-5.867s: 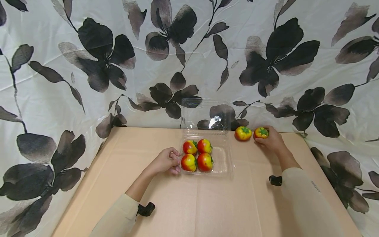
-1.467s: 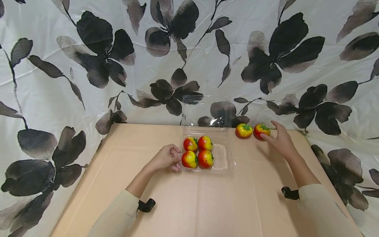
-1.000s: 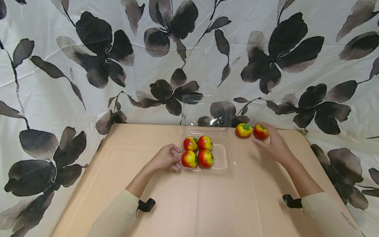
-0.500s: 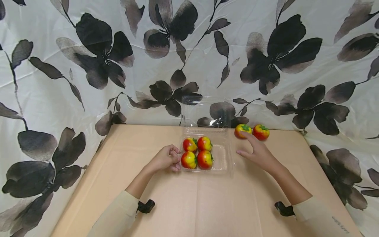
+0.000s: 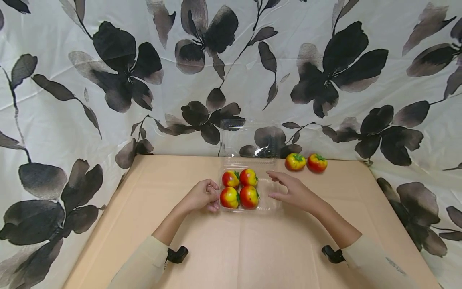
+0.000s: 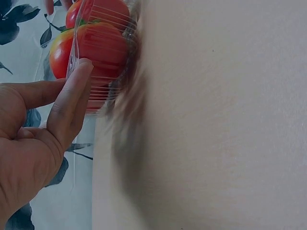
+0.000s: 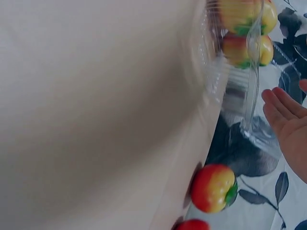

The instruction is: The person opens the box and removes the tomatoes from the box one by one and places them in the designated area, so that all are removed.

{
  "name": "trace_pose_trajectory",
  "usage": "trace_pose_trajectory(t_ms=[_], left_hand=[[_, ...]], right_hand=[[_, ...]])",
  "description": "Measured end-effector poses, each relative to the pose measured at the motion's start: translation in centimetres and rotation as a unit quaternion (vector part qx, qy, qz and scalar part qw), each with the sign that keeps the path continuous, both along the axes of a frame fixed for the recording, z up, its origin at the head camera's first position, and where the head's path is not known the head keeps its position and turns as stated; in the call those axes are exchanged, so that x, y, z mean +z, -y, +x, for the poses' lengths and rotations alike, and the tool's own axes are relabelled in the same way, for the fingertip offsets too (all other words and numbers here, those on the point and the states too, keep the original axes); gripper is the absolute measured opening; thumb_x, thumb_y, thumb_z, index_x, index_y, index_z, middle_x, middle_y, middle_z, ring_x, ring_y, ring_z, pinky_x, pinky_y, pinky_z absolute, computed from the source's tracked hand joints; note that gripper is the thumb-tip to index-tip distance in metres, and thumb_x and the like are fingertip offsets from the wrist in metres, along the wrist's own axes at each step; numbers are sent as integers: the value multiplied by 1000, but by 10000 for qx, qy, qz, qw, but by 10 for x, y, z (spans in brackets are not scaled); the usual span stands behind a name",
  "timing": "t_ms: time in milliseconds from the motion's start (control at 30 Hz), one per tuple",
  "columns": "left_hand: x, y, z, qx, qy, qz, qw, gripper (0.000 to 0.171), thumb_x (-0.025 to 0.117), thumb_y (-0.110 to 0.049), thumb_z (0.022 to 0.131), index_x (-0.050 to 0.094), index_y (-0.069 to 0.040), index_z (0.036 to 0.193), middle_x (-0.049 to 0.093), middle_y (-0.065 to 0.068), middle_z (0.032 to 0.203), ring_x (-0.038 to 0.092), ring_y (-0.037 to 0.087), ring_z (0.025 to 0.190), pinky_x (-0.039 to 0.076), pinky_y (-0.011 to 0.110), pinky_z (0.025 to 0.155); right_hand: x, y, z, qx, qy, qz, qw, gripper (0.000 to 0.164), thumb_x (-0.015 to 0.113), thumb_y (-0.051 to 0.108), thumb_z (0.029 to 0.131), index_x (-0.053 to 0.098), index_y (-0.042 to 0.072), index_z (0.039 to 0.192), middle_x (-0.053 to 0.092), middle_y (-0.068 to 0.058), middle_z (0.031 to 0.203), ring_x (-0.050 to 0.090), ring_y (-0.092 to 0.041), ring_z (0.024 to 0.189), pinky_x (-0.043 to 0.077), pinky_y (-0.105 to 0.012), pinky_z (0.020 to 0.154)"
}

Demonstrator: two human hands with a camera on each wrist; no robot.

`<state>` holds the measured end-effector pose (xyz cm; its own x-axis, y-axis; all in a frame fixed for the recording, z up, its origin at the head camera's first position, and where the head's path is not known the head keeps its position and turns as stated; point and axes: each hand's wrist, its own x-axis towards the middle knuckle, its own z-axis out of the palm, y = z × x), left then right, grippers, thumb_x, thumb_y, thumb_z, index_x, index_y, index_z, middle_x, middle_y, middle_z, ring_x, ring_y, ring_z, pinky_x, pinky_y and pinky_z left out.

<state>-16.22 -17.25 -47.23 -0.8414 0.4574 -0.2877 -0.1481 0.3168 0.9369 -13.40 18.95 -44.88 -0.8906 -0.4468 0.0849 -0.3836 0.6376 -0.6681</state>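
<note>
A clear plastic clamshell box (image 5: 270, 205) stands with its lid raised at the middle of the table. Several red-and-yellow fruits with green leafy tops fill its left half, among them a front fruit (image 5: 249, 197). My left hand (image 5: 202, 196) pinches the box's left rim between thumb and fingers, as the left wrist view shows close up. Over the right half of the box reaches my right hand (image 5: 294, 192), thumb and fingers apart, nothing between them. Two more such fruits, a left one (image 5: 295, 161) and a right one (image 5: 317, 163), sit behind it near the table's back edge.
The raised lid (image 5: 249, 138) leans close to the floral cloth (image 5: 144, 24) hanging behind the table. Pale brown board covers the table (image 5: 231, 249). A black wrist camera (image 5: 177, 254) juts from the left sleeve, another (image 5: 333, 254) from the right.
My right hand gripped and turned the rightmost fruit, released it, then moved left past the other loose fruit to the box. My left hand has kept its hold on the rim.
</note>
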Motion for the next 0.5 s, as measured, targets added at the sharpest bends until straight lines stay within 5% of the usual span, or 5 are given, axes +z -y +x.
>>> trace_pose_trajectory(t_ms=[500], left_hand=[[1, -2, 0, 65, 28, -11, 10000, 25, 60, 5, 97, 49, 8, 119, 64, 14, 82, 73, 22, 63, 66, 40, 63]], right_hand=[[-6, 25, -13, 778, 1128, -245, 9903, 63, 75, 28, 95, 50, 16, 151, 62, -17, 141, 63, -36, 127, 54, -55, 107]])
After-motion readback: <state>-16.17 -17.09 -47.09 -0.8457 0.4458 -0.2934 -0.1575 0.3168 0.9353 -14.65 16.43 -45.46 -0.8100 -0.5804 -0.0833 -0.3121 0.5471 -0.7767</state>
